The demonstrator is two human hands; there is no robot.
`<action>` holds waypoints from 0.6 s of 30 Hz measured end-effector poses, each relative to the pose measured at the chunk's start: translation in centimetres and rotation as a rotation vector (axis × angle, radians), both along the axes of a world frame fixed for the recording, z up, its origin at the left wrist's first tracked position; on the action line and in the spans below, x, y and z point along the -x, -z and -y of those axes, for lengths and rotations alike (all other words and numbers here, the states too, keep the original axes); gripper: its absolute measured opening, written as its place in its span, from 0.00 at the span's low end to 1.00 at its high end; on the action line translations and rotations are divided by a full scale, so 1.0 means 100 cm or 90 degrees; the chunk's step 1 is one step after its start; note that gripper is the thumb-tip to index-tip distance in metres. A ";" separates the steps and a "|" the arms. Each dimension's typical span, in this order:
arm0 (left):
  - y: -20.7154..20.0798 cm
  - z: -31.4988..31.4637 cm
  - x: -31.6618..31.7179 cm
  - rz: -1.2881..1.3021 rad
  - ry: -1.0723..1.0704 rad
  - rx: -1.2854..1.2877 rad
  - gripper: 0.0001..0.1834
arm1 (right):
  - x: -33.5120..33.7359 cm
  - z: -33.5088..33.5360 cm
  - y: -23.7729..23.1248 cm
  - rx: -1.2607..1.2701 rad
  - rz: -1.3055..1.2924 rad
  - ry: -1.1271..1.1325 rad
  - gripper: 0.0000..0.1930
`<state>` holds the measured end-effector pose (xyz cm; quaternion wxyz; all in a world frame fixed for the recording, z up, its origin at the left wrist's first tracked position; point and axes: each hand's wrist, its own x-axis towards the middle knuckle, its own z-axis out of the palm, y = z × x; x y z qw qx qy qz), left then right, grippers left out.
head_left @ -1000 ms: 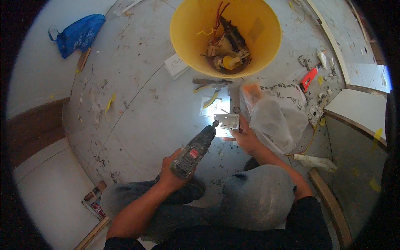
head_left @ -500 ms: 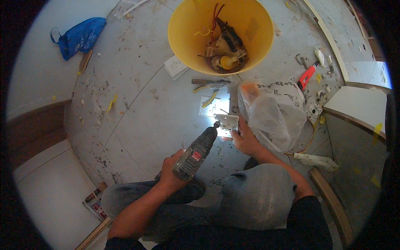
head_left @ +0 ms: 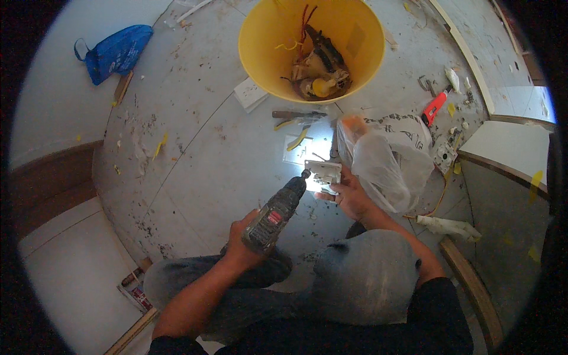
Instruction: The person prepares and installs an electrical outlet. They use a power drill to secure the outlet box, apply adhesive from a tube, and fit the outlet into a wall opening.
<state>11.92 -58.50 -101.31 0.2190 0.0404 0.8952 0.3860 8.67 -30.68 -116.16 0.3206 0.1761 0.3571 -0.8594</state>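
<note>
My left hand [head_left: 241,241] is wrapped round the grip of a dark, dusty cordless drill [head_left: 271,220]. The drill points up and to the right, its tip at the left edge of a white wall socket [head_left: 325,170]. That socket, its back with terminals partly showing, is held between the fingers and thumb of my right hand [head_left: 354,200]. I cannot tell whether the bit touches a screw. Just beyond, on a brightly lit patch of floor, lie yellow-handled pliers [head_left: 297,141] and a flat pale plate [head_left: 294,152].
A yellow bucket [head_left: 253,56] with tools and wires inside stands ahead. Right of my hands sits a white plastic bag [head_left: 387,168]; past it lie a red tool [head_left: 436,108] and another white fitting [head_left: 445,156]. A blue bag [head_left: 120,54] rests far left, white plates [head_left: 251,93] beside the bucket.
The socket in my right hand has turned a little, showing more of its back and lower edge. The drill has shifted slightly left, its tip staying at the socket's edge.
</note>
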 end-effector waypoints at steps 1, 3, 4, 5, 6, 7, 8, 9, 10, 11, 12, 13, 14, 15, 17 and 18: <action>0.001 0.002 -0.001 -0.006 0.017 0.020 0.19 | 0.000 0.000 0.003 0.037 0.033 0.018 0.31; 0.005 0.005 -0.003 -0.017 0.049 0.061 0.19 | -0.003 -0.003 0.009 0.086 0.061 0.038 0.30; 0.005 0.005 -0.004 -0.017 0.042 0.044 0.19 | -0.004 -0.004 0.007 0.096 0.055 0.040 0.29; 0.006 0.006 -0.005 -0.017 0.035 0.028 0.19 | -0.004 -0.004 0.005 0.106 0.048 0.041 0.28; 0.006 0.006 -0.006 -0.018 0.028 0.011 0.19 | -0.004 -0.005 0.003 0.115 0.055 0.044 0.27; 0.005 0.005 -0.006 -0.018 0.032 0.018 0.19 | -0.001 -0.006 -0.002 0.124 0.063 0.047 0.25; 0.003 0.004 -0.006 -0.019 0.035 0.025 0.19 | 0.001 -0.006 -0.005 0.134 0.071 0.050 0.23; 0.002 0.003 -0.005 -0.020 0.038 0.031 0.18 | 0.000 -0.005 -0.003 0.083 0.068 0.036 0.22; 0.003 0.004 -0.006 -0.024 0.051 0.045 0.18 | 0.000 -0.002 -0.001 0.032 0.063 0.022 0.22; 0.005 0.006 -0.007 -0.029 0.064 0.058 0.18 | -0.001 -0.001 0.001 -0.005 0.053 0.011 0.22; 0.006 0.007 -0.008 -0.033 0.077 0.071 0.18 | -0.002 0.000 0.002 -0.044 0.044 0.000 0.22; 0.006 0.007 -0.008 -0.035 0.082 0.076 0.18 | -0.001 0.000 0.002 -0.070 0.030 -0.008 0.23; 0.006 0.006 -0.008 -0.036 0.087 0.080 0.18 | -0.001 0.000 0.002 -0.096 0.015 -0.015 0.23; 0.004 0.006 -0.008 -0.034 0.083 0.070 0.17 | -0.002 0.000 0.001 -0.098 0.017 -0.016 0.23; -0.001 0.003 -0.007 -0.024 0.065 0.038 0.17 | -0.001 -0.001 -0.005 -0.103 0.022 -0.018 0.21; -0.003 0.003 -0.007 -0.017 0.052 0.015 0.17 | -0.001 0.000 -0.007 -0.104 0.022 -0.013 0.21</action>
